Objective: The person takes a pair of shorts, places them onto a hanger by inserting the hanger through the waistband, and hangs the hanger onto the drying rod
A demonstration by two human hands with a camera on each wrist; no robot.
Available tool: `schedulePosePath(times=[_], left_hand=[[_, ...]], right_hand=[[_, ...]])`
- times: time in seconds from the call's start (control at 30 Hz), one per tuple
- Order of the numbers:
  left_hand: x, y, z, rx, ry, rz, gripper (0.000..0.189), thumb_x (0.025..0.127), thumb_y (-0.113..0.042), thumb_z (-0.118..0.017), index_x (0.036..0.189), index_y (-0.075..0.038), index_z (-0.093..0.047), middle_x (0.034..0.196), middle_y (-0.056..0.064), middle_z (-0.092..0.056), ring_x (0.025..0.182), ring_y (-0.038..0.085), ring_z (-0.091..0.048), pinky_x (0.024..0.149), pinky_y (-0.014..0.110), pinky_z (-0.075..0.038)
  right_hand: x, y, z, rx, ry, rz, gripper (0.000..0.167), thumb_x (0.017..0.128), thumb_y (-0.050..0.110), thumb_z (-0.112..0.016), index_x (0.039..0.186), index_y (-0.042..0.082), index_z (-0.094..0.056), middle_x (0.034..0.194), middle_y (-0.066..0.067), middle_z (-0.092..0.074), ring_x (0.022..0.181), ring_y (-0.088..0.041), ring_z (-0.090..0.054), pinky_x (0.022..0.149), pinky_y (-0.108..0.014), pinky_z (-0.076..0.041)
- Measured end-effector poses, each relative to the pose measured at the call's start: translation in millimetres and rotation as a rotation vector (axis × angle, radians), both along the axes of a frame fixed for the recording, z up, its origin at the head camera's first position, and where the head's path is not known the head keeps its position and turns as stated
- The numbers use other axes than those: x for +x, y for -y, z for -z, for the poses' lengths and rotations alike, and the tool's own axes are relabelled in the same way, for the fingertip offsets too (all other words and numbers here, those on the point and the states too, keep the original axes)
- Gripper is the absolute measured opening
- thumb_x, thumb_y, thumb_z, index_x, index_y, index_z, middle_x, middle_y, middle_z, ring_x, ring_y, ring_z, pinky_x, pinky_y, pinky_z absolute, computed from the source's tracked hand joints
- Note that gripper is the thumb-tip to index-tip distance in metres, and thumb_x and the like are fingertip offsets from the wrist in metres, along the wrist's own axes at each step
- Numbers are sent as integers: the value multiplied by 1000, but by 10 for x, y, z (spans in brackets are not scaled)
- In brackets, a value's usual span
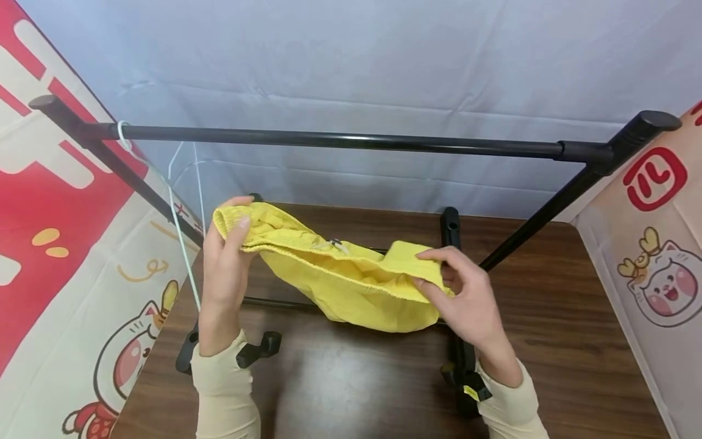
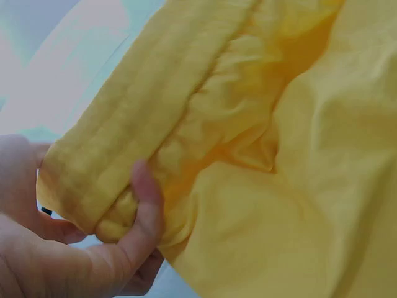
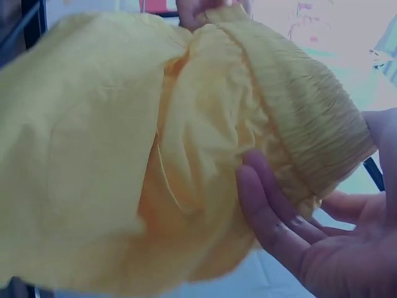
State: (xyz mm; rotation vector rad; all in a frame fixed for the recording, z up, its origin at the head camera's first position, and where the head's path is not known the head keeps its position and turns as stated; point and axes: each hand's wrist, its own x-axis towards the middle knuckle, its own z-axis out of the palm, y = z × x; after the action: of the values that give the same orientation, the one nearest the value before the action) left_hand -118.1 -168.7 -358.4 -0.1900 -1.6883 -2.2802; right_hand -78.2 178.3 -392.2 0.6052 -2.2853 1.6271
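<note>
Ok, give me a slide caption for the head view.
Left hand and right hand hold a yellow garment at a black rack bearing a pale hanger.

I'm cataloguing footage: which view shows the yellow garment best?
The head view: the yellow garment fits inside the frame. Left wrist shows a cropped close-up; right wrist shows more, cut at the left edge.

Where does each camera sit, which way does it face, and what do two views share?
Head: on the person's head, facing forward and down at the yellow garment and black rack; left hand, right hand and sleeves show.
Left wrist: on that wrist, facing the garment's gathered band close up; the left hand shows at lower left.
Right wrist: on that wrist, facing the garment; the right hand shows at lower right.
Both wrist views share the garment and its gathered band.
</note>
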Motion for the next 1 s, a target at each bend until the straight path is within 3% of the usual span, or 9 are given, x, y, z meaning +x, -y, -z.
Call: schedulePosePath(times=[0.1,0.2,0.3,0.4,0.57,0.73,0.8,0.87,1.0], left_hand=[[29,32,24,24,-45,61,26,105,-4,-52,131,-3,-52,115,15,-60,94,16,-68,79,23,-62],[40,53,10,32,-128,98,32,97,7,-56,126,-5,-52,116,15,-59,99,17,-66,83,23,-61],[45,72,-59,15,-233,64,42,87,15,-66,124,-2,-55,118,16,-60,102,19,-66,84,24,-61],[48,41,-184,5,-343,-66,45,80,10,-81,117,1,-59,115,16,-63,101,22,-67,85,26,-61],[56,-165,-533,60,-546,-376,56,69,-21,-100,95,3,-56,102,15,-64,94,28,-68,83,30,-57],[33,-357,-885,68,-754,-612,79,61,-42,-101,78,5,-40,98,14,-50,89,32,-66,83,31,-55],[31,-359,-917,27,-761,-642,80,63,-45,-100,78,6,-40,99,13,-49,89,31,-65,84,31,-55],[34,-307,-856,-62,-712,-645,83,66,-50,-98,80,9,-42,99,8,-51,94,27,-61,87,29,-51],[40,-82,-456,-305,-520,-558,70,80,-40,-91,90,17,-51,101,-4,-56,106,19,-54,105,31,-40]], right_hand=[[-21,-64,-65,-98,-76,44,44,81,-22,-74,122,-8,-69,114,-3,-68,86,-6,-69,73,-15,-58],[-62,-96,-144,-207,-204,78,43,78,-24,-74,119,-18,-66,114,-5,-69,86,-8,-68,75,-14,-57],[-118,-80,-257,-352,-353,100,40,77,-22,-74,115,-26,-63,112,-13,-69,91,-14,-67,80,-16,-56],[-150,4,-414,-400,-498,210,34,79,-13,-76,109,-25,-64,110,-17,-69,99,-19,-67,85,-18,-54],[-189,213,-650,-391,-678,435,20,81,-5,-64,97,-18,-66,107,-20,-70,108,-24,-65,97,-27,-53],[-266,383,-797,-480,-794,485,23,76,-7,-43,89,-12,-62,108,-14,-67,108,-28,-61,102,-36,-49],[-285,377,-810,-487,-788,464,22,78,-7,-46,90,-13,-63,109,-13,-68,108,-28,-62,101,-35,-50],[-288,306,-769,-464,-730,381,23,78,-6,-50,93,-18,-63,108,-14,-70,106,-26,-65,98,-31,-52],[-301,33,-516,-301,-513,165,35,90,9,-71,105,-22,-65,105,-8,-73,89,-10,-67,79,-17,-54]])
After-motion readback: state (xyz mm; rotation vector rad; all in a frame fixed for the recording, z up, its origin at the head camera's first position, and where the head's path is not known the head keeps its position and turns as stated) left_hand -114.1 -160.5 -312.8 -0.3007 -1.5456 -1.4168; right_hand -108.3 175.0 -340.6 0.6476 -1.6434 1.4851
